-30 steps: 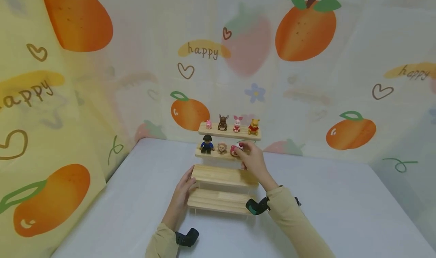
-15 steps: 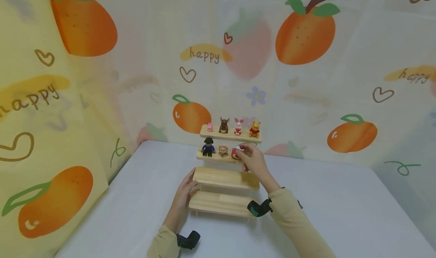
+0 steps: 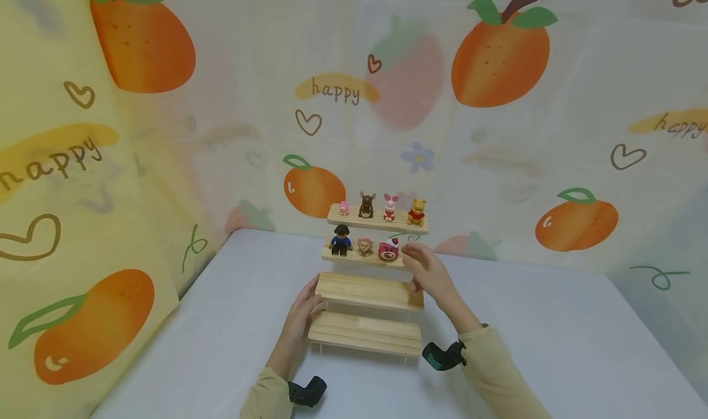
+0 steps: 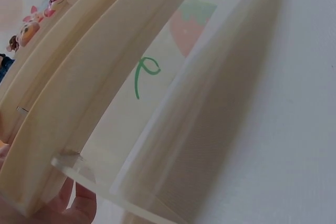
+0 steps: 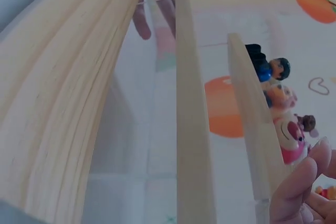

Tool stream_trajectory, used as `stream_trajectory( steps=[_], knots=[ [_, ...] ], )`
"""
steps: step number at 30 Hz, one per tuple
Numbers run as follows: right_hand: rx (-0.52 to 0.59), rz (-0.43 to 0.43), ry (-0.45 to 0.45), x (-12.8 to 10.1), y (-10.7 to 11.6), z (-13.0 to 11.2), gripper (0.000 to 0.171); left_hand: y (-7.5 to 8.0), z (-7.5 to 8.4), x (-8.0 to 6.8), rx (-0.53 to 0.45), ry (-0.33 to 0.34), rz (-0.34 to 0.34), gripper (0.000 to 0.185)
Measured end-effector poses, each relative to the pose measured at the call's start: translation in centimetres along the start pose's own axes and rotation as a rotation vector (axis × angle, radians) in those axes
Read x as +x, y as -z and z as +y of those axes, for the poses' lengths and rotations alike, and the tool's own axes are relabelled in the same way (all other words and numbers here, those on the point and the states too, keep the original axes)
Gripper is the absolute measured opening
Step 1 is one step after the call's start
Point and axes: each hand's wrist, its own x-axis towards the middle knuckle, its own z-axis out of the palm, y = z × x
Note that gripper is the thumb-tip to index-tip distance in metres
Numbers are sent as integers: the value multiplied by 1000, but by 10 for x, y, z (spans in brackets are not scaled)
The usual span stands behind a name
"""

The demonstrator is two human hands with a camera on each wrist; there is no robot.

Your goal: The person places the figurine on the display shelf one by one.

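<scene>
On the second tier from the top of a wooden step shelf (image 3: 369, 291) stands a pink bear figurine (image 3: 388, 250) with a white and red top. My right hand (image 3: 430, 276) is just right of it, fingers loosely bent and holding nothing. In the right wrist view the fingertips (image 5: 321, 153) are close to the bear figurine (image 5: 290, 140). My left hand (image 3: 298, 313) grips the left end of a lower tier. Its fingers (image 4: 84, 203) show under the board in the left wrist view. Beside the bear are a monkey-like head figurine (image 3: 365, 246) and a black-hatted figure (image 3: 340, 242).
The top tier carries a small pink figurine (image 3: 344, 208), a brown eared animal (image 3: 366, 205), a piglet figurine (image 3: 389, 207) and a yellow bear in red (image 3: 416, 212). A white table (image 3: 531, 333) lies around the shelf, with a fruit-printed curtain (image 3: 354, 32) behind.
My right hand has let go of the pink bear figurine and drawn back to the right and slightly down. The left hand stays at the shelf's end. The head view has shifted slightly.
</scene>
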Motion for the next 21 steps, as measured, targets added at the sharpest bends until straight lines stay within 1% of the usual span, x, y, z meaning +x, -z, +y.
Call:
stream_trajectory(
  steps=[3,10,14,17,21],
  knots=[
    [7,-2,3,-6,8,2,40,-1,0,0,10,-5,6,58],
    [-121,-40,82,-23,35,10,34,-1,2,-1,27,3,-1,56],
    [-134,-23,107,-35,51,16,33,-1,1,-1,19,2,0,56],
    [-137,-5,123,-44,64,23,33,0,1,-1,16,-6,-2,57],
    [-166,-10,141,-57,83,38,33,0,1,-1,5,-10,-6,58]
  ],
)
